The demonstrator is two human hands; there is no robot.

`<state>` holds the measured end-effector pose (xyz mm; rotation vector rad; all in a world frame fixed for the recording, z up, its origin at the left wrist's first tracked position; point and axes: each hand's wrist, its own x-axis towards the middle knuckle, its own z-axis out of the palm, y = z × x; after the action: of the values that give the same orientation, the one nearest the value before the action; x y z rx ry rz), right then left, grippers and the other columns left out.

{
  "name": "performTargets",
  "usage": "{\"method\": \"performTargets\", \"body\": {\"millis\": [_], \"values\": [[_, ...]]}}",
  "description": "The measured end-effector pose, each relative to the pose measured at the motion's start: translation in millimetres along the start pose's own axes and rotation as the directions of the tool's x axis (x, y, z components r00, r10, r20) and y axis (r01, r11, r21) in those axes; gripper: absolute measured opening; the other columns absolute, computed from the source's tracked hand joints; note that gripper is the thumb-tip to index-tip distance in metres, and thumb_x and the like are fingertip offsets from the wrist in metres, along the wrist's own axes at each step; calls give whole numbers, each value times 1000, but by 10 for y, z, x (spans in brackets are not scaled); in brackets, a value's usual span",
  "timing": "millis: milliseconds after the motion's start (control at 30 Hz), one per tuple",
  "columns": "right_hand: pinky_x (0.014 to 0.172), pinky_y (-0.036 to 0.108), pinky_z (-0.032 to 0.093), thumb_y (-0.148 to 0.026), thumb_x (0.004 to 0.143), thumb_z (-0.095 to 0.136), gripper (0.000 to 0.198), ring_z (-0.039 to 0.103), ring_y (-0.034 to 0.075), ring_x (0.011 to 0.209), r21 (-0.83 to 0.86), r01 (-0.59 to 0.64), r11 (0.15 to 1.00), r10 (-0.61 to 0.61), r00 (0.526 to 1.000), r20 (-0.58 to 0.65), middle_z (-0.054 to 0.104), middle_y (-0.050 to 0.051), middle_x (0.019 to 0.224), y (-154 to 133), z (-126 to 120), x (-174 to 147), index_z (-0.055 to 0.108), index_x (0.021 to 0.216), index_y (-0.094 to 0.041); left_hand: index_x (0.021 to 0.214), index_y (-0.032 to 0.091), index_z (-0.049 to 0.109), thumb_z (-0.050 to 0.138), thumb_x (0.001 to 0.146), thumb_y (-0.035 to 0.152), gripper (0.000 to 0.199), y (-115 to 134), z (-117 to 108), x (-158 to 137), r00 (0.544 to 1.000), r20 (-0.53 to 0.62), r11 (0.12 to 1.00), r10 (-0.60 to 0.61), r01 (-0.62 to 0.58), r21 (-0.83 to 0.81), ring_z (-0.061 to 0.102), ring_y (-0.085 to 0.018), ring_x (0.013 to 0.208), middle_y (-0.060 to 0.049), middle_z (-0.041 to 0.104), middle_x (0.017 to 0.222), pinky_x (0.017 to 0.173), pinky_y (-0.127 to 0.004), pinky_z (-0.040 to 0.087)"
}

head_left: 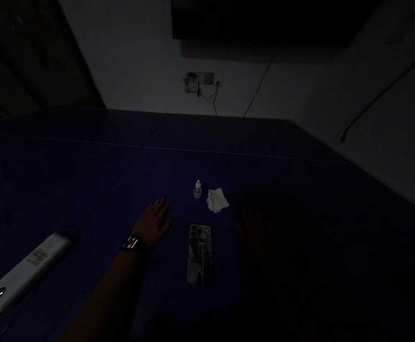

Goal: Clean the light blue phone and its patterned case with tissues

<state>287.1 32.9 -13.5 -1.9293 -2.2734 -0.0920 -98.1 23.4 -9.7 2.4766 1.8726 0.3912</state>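
Note:
A smartphone [200, 256] lies back side up on the dark blue table [179, 171], its camera lenses at the far end and a dark picture on its back. Left of it, my left hand [152, 222] rests flat with fingers spread and a black watch [131, 243] on the wrist. My right hand [255, 232] lies in deep shadow right of the phone, fingers stretched out, holding nothing. Beyond the phone stands a small upright bottle [197, 191] with a white cap. Beside the bottle is a folded white cloth or tissue [217, 200]. Neither hand touches these things.
A long white power strip [27, 266] with a round dark button lies at the left. At the back, wall sockets [202, 80] hold plugs and cables under a large dark screen [264, 21]. A black cable [385, 90] runs along the right wall. The room is dim.

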Motion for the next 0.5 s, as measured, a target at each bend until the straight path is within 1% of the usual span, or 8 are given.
{"method": "performTargets", "body": {"millis": [167, 233, 367, 433, 500], "values": [[120, 55, 27, -39, 102, 30, 59, 32, 34, 150, 26, 16, 1000, -16, 1000, -13, 42, 15, 160, 6, -15, -221, 44, 154, -14, 154, 18, 42, 39, 103, 45, 58, 39, -11, -150, 1000, 6, 1000, -7, 7, 16, 36, -34, 149, -15, 39, 162, 120, -56, 34], [120, 55, 28, -38, 102, 31, 58, 35, 35, 149, 40, 21, 999, -20, 1000, -21, 44, 16, 159, -4, -41, -357, 47, 152, -13, 153, 17, 43, 38, 103, 44, 57, 50, -21, -189, 1000, 10, 1000, -1, 1, 27, 38, -34, 149, -16, 41, 160, 120, -56, 34], [120, 52, 31, -38, 101, 34, 56, 41, 33, 146, 70, 32, 997, -29, 999, -35, 46, 15, 157, 0, -98, -662, 52, 148, -14, 154, 18, 43, 39, 104, 42, 56, 50, -24, -240, 1000, 3, 999, 10, -10, 42, 39, -33, 148, -15, 42, 160, 119, -56, 34], [119, 51, 34, -38, 101, 34, 55, 43, 32, 146, 83, 36, 996, -33, 999, -34, 47, 13, 157, 35, -127, -835, 54, 146, -16, 154, 18, 42, 38, 104, 40, 55, 62, -32, -326, 1000, 0, 999, 16, -16, 45, 39, -34, 148, -16, 41, 160, 118, -57, 35], [117, 52, 38, -38, 102, 33, 53, 46, 31, 143, 96, 28, 995, -25, 999, -30, 49, 13, 156, 108, -152, -1031, 56, 145, -17, 154, 19, 41, 37, 105, 39, 54, 91, -56, -490, 1000, 2, 999, 31, -31, 43, 39, -34, 148, -16, 41, 160, 118, -58, 35]]}}
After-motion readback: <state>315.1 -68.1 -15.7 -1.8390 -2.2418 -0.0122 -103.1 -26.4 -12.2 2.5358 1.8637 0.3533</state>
